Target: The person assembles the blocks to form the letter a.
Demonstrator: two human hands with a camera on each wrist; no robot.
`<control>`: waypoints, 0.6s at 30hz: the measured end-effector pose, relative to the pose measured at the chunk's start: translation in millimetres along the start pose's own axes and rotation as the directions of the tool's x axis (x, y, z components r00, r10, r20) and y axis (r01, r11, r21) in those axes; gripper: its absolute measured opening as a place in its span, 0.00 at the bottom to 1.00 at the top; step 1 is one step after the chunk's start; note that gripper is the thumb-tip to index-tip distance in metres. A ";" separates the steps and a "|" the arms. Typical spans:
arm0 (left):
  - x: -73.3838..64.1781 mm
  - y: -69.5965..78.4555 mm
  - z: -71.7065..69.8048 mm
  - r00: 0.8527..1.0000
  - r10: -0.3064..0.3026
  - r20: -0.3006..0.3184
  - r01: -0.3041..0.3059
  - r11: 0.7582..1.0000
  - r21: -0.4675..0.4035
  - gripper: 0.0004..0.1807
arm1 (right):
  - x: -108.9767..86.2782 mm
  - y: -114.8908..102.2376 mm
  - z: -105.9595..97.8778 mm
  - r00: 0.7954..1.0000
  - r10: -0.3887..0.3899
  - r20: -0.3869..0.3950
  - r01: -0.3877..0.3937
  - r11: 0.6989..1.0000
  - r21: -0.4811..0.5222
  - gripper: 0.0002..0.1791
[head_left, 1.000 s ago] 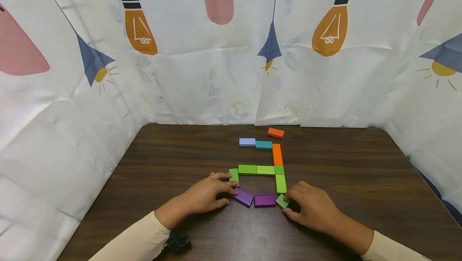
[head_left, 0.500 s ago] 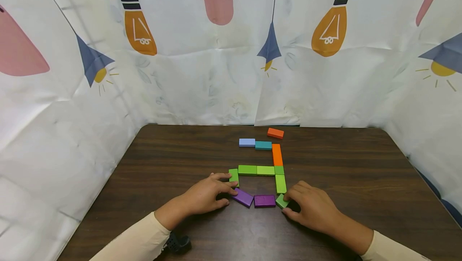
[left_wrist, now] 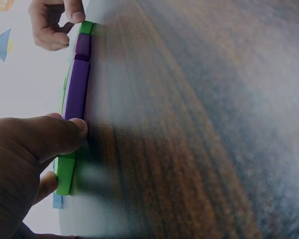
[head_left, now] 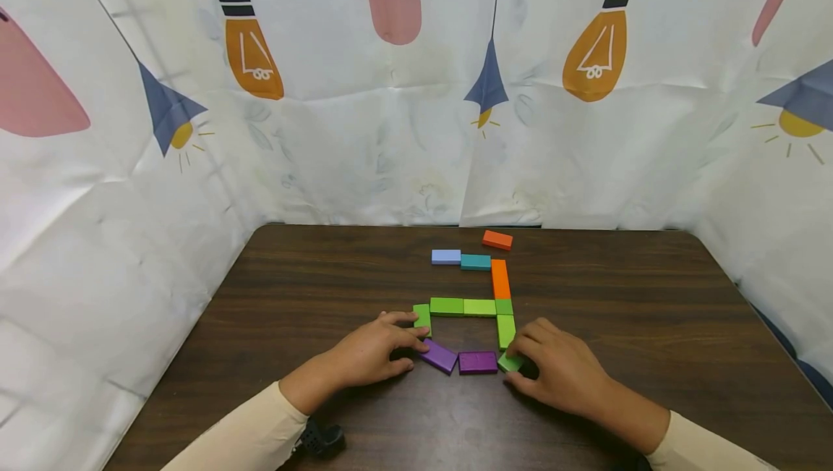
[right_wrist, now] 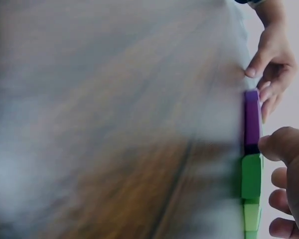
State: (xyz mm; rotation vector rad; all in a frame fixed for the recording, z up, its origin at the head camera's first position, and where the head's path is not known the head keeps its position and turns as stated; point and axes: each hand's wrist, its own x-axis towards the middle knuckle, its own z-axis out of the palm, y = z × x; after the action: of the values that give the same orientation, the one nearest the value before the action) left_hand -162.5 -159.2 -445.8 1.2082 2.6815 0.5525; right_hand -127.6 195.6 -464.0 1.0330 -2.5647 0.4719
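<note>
My left hand (head_left: 371,346) lies at the left end of the row, its extended fingertips touching an upright green block (head_left: 421,317) and the slanted purple block (head_left: 439,357). Right of that sits a darker purple block (head_left: 478,363), untouched by either hand. At the lower right corner my right hand (head_left: 561,368) pinches a small green block (head_left: 510,362) between thumb and fingers, partly covering it. Just above that block stands a lime block (head_left: 505,331). The left wrist view shows the left thumb beside the purple block (left_wrist: 76,89) and green block (left_wrist: 65,174).
More flat blocks continue the outline: two green blocks (head_left: 446,306), an orange block (head_left: 500,279), a teal block (head_left: 476,262) and a light blue block (head_left: 445,257). A separate red-orange block (head_left: 497,240) lies near the far edge of the dark wooden table (head_left: 312,276). A patterned cloth (head_left: 364,153) hangs behind.
My right hand has shifted slightly left, and the small green block under its fingers has turned a little. The left hand and the other blocks stay where they were.
</note>
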 end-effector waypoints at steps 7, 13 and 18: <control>0.0 -0.1 -0.8 1.000 0.004 -0.001 -0.004 1.000 0.004 0.18 | 17.7 -3.6 5.4 0.994 -0.049 0.095 0.051 0.998 -0.020 0.19; 0.3 -0.9 0.0 1.000 0.012 0.002 -0.012 1.000 0.003 0.18 | 23.0 -5.2 9.8 0.987 -0.066 0.148 0.071 0.997 -0.030 0.18; -0.3 -1.1 0.3 1.000 0.012 0.003 -0.012 1.000 0.001 0.18 | 23.1 -6.2 9.6 0.988 -0.070 0.141 0.074 0.997 -0.024 0.17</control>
State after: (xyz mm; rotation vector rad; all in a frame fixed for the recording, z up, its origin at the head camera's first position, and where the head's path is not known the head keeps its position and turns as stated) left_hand -162.9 -159.9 -446.5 1.2255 2.6740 0.5499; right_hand -140.6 173.5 -461.7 1.1832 -2.6360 0.3536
